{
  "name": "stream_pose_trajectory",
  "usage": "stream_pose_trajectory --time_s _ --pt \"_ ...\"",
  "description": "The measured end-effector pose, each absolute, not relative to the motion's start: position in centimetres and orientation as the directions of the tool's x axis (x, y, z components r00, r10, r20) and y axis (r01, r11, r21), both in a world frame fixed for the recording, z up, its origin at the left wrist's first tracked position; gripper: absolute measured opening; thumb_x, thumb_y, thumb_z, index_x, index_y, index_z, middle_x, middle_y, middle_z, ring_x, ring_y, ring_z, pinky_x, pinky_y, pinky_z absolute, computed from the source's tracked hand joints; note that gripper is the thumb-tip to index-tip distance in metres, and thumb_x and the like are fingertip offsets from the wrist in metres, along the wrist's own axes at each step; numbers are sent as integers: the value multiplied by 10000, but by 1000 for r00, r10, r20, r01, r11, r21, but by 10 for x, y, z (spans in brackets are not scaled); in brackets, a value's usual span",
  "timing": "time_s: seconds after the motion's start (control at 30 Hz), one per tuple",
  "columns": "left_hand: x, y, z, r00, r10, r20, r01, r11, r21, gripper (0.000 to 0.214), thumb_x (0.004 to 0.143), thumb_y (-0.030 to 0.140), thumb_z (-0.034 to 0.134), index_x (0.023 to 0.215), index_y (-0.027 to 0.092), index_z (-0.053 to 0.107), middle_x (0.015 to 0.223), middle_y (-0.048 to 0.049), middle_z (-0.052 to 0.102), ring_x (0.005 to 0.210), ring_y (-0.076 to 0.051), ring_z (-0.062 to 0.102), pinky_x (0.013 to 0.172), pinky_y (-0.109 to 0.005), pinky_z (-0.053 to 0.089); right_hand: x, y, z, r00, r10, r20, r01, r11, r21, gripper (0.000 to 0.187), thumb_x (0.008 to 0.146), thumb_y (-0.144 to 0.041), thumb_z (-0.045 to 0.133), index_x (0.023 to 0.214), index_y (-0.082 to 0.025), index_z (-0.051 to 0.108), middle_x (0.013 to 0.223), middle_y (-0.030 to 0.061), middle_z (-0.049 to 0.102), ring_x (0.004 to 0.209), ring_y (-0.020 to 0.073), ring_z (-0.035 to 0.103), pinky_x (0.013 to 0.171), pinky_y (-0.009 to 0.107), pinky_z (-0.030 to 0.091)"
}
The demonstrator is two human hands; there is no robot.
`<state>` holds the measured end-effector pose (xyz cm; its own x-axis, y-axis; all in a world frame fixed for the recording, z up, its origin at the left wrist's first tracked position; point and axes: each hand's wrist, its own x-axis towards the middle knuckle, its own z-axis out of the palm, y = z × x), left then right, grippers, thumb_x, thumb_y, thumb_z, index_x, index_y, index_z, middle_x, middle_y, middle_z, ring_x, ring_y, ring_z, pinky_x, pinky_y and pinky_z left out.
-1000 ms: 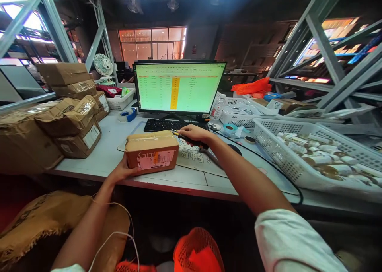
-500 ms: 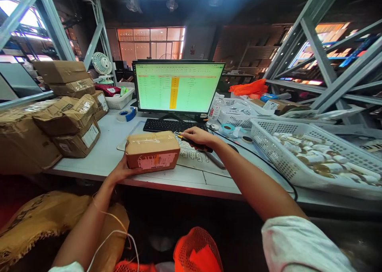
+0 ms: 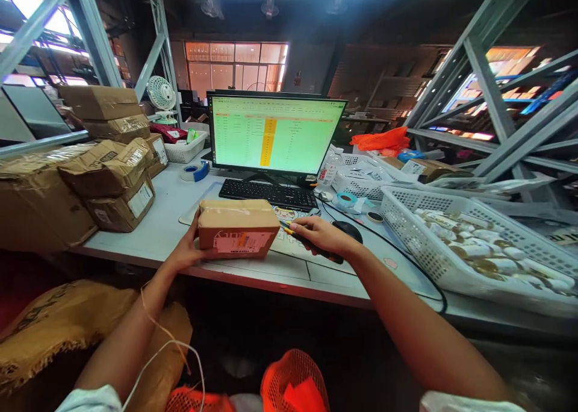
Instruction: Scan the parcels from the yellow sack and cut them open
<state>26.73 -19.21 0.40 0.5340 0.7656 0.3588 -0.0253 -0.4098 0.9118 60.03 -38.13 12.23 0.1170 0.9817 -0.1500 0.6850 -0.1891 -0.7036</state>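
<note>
Head view: the right hand (image 3: 313, 234), its grip closed round a yellow-tipped black pen (image 3: 288, 231), has dropped away from the keyboard to just beside the computer mouse (image 3: 347, 231), while the left hand (image 3: 187, 249) stays curled against the end of the taped cardboard parcel (image 3: 237, 228) on the table (image 3: 149, 219)

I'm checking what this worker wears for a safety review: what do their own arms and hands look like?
The left hand, right hand, left forearm and right forearm are bare, without gloves. White sleeves show at the bottom edge: left sleeve, right sleeve.
</note>
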Motion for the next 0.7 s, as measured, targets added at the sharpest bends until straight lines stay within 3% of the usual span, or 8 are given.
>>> stream_pose_trajectory --time_s 0.1,0.17,0.27,0.37,0.47,0.53,0.7 --pt "260 -205 48 432 702 566 240 -694 679 1223 666 387 914 1674 301 227 1588 -142 430 1463 -423 400 1248 -591 276 612 -385 125 203 976 -75 712 -200 -673 415 999 -592 493 954 -197 612 630 -20 553 488 114 537 410 191 402" --pt "259 -217 78 422 616 665 426 -783 455 1135 711 266 853 1672 296 249 1572 -147 423 1458 -453 359 1243 -633 213 610 -385 129 272 962 -36 735 -232 -638 347 1001 -452 528 1197 -182 624 711 4 611 550 136 593 432 198 430" --pt "266 -234 105 532 560 635 567 -793 225 1002 765 133 720 1661 281 297 1531 -159 455 1426 -462 351 1223 -652 179 585 -382 132 256 967 12 762 -194 -617 579 987 -305 543 1548 -224 428 894 48 703 633 167 675 511 234 515" --pt "280 -244 103 587 588 556 623 -767 153 949 766 102 648 1650 238 331 1485 -187 489 1355 -463 396 1175 -651 236 545 -369 130 146 982 118 860 -67 -506 654 986 -272 556 1615 -255 381 1115 98 744 809 216 736 745 312 592" --pt "288 -249 94 586 609 534 686 -724 72 972 743 89 622 1656 187 306 1497 -207 481 1314 -460 419 1120 -633 295 510 -349 128 65 979 194 951 -2 -309 676 994 -246 543 1644 -242 359 1284 132 722 1092 304 710 968 374 540" --pt "290 -253 93 591 617 520 726 -688 -10 967 736 77 612 1652 152 309 1490 -216 497 1280 -449 445 1082 -609 334 494 -335 129 59 984 169 975 -20 -222 672 1018 -247 499 1664 -231 317 1294 146 723 1153 332 690 1003 387 513" --pt "292 -264 105 605 635 480 767 -626 -138 908 783 73 589 1648 161 326 1491 -182 527 1254 -398 478 1052 -544 381 462 -327 129 180 975 130 982 -172 -74 686 1032 -200 406 1691 -196 214 1196 171 749 1081 337 721 935 409 530"
